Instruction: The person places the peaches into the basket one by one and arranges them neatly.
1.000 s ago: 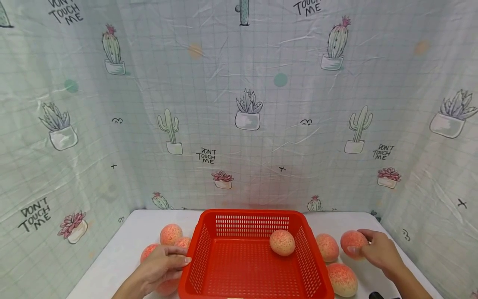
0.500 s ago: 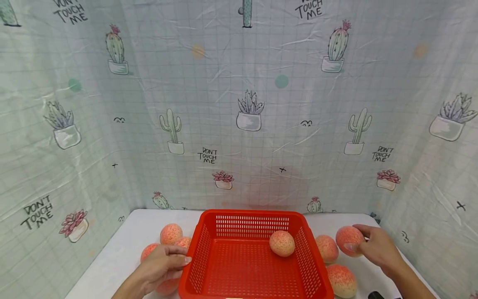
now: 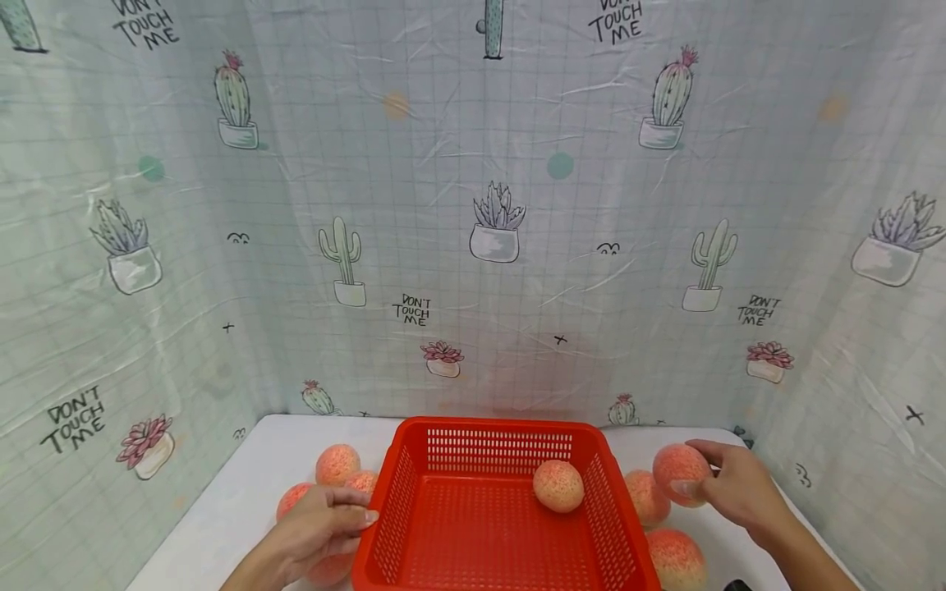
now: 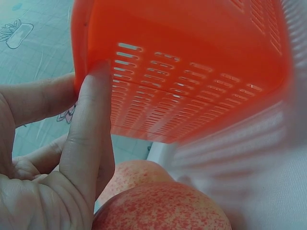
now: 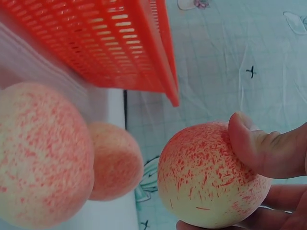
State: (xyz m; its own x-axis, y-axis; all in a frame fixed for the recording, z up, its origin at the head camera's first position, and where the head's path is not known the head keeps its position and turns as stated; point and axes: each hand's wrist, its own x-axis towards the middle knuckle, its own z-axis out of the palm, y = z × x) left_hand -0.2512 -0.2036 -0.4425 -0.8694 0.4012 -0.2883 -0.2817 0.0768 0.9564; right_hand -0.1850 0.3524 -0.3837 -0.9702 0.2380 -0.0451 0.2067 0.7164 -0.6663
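Observation:
A red plastic basket [image 3: 480, 529] with slotted walls stands on the table, one peach [image 3: 557, 486] lying inside near its right wall. My left hand [image 3: 314, 529] pinches the basket's left rim; in the left wrist view the thumb [image 4: 88, 129] lies along the outer wall. My right hand [image 3: 739, 484] holds a speckled pink-and-yellow peach [image 5: 211, 177] up on the right of the basket, the thumb on one side and fingers beneath in the right wrist view. Two more peaches, a rear one [image 3: 647, 497] and a nearer one [image 3: 676, 560], sit beside the basket's right wall.
Several peaches [image 3: 337, 465] are grouped left of the basket, partly hidden by the left hand. A small black object [image 3: 737, 585] shows at the bottom edge on the right. Cactus-print sheeting [image 3: 517, 312] surrounds the white table [image 3: 214, 525] at the back and sides.
My right hand has carried its peach leftward and slightly up, closer to the basket. The left hand stays on the rim, and the peach in the basket lies where it was.

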